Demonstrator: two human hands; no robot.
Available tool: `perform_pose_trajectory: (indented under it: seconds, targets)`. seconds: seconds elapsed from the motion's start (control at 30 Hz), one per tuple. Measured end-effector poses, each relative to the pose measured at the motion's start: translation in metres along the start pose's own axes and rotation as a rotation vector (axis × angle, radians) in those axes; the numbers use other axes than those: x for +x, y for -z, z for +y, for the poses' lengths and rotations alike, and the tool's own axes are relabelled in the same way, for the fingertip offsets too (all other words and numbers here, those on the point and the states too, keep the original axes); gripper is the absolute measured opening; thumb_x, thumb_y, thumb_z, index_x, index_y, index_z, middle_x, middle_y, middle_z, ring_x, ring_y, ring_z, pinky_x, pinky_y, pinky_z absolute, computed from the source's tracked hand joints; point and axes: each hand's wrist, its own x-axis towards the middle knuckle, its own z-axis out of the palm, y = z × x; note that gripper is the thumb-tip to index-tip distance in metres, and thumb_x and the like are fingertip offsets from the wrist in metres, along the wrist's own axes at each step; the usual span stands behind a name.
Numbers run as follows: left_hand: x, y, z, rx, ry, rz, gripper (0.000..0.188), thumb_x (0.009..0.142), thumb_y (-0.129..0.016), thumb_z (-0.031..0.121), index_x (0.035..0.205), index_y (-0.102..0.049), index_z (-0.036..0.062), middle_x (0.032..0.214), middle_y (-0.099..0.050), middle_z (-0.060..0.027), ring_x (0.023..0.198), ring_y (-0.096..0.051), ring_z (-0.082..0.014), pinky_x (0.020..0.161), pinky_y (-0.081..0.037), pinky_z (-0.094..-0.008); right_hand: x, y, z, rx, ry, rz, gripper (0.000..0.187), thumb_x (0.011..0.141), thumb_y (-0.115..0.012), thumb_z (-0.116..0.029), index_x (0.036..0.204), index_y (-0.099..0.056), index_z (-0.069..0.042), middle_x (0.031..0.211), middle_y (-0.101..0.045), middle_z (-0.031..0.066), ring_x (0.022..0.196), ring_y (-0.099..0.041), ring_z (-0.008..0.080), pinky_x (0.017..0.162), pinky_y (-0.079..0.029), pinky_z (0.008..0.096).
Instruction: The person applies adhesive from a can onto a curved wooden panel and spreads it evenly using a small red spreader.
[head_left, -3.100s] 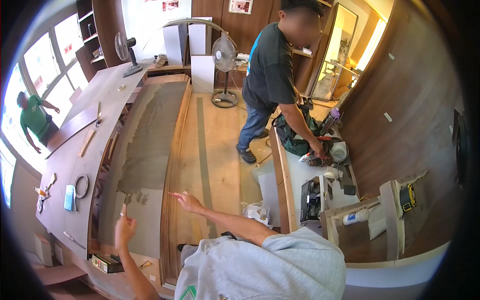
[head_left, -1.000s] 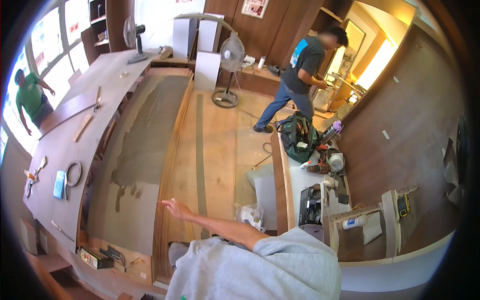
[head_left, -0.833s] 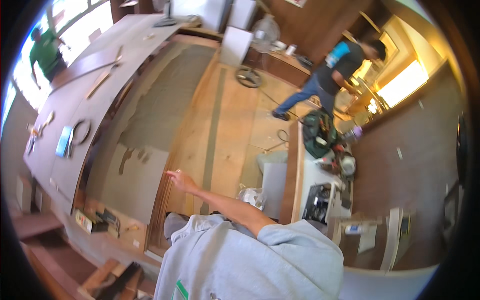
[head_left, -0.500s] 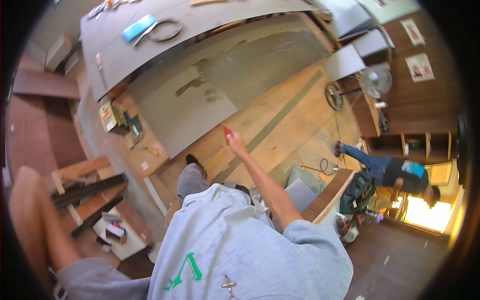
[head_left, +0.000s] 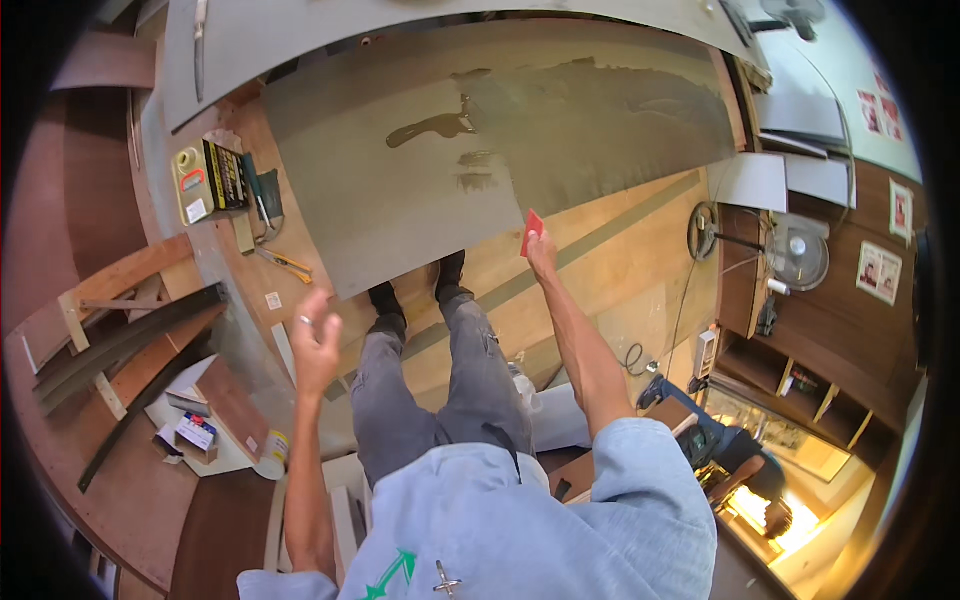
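Observation:
My right hand is closed on a flat red spreader, held just off the near edge of a large grey sheet. A thick brownish puddle, likely glue, lies on the sheet's middle, with smaller smears below it. The right part of the sheet has a darker, wet-looking coat. To the left, my left hand is raised with fingers apart, a ring on one finger and nothing held. It is nearest to a yellow utility knife on the wooden board.
A tin with a tape roll on top stands left of the sheet, beside a dark-handled tool. Curved wooden frames lie at left. A fan is at right; another person works at lower right.
My view has turned and shifted, so the sheet shows more fully. My left hand has come up into view at the left. The red spreader stays in my right hand near the sheet's edge.

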Motion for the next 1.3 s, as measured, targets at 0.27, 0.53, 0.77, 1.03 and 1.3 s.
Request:
perform_pose_trajectory:
  seconds: [0.27,0.53,0.77,1.03,1.3]
  targets:
    - [-0.095,-0.108,-0.194,0.265,0.471,-0.13,0.04,0.093,-0.066,0.01,0.132,-0.061,-0.0014,0.136,-0.059,-0.0236,0.128,-0.056,-0.0421,0.111,-0.044,-0.0433,0.161,-0.082,0.051,0.02,-0.355,-0.028,0.032,0.094,-0.051,-0.019,0.112,-0.067,0.003,0.09,-0.073,0.0241,0.077,-0.073,0.0416,0.072,-0.057,0.0518]
    - [-0.13,-0.16,-0.209,0.436,0.608,0.015,0.037,0.091,-0.066,0.012,0.127,-0.064,0.0006,0.134,-0.059,-0.0213,0.126,-0.055,-0.0412,0.109,-0.043,-0.0465,0.203,-0.211,-0.108,0.118,-0.103,-0.249,0.043,0.092,-0.05,-0.014,0.113,-0.052,0.023,0.066,-0.068,0.0202,0.055,-0.072,0.032,0.048,-0.053,0.0418]
    - [-0.079,-0.222,-0.202,0.461,0.664,-0.043,0.034,0.091,-0.067,0.017,0.123,-0.066,0.0068,0.129,-0.063,-0.0123,0.124,-0.057,-0.036,0.102,-0.045,-0.0487,0.388,-0.165,-0.242,-0.613,0.938,-0.133,0.043,0.096,-0.047,-0.018,0.137,-0.06,-0.013,0.101,-0.073,0.0235,0.09,-0.071,0.0409,0.077,-0.055,0.0506]
    - [-0.089,-0.234,-0.218,0.515,0.629,-0.096,0.033,0.09,-0.067,0.017,0.122,-0.067,0.0077,0.127,-0.064,-0.0102,0.122,-0.058,-0.0347,0.1,-0.046,-0.048,0.323,-0.101,-0.17,-0.572,1.324,-0.232,0.053,0.091,-0.049,0.001,0.137,-0.066,-0.019,0.123,-0.07,0.0127,0.106,-0.067,0.0378,0.089,-0.056,0.0468]
    - [-0.099,-0.218,-0.221,0.503,0.648,-0.14,0.032,0.091,-0.066,0.016,0.121,-0.067,0.0072,0.126,-0.064,-0.0122,0.121,-0.059,-0.0351,0.101,-0.047,-0.0474,0.188,-0.059,-0.012,-0.612,1.129,-0.305,0.048,0.088,-0.054,0.002,0.13,-0.07,-0.016,0.122,-0.068,0.0098,0.106,-0.064,0.0333,0.088,-0.054,0.044]
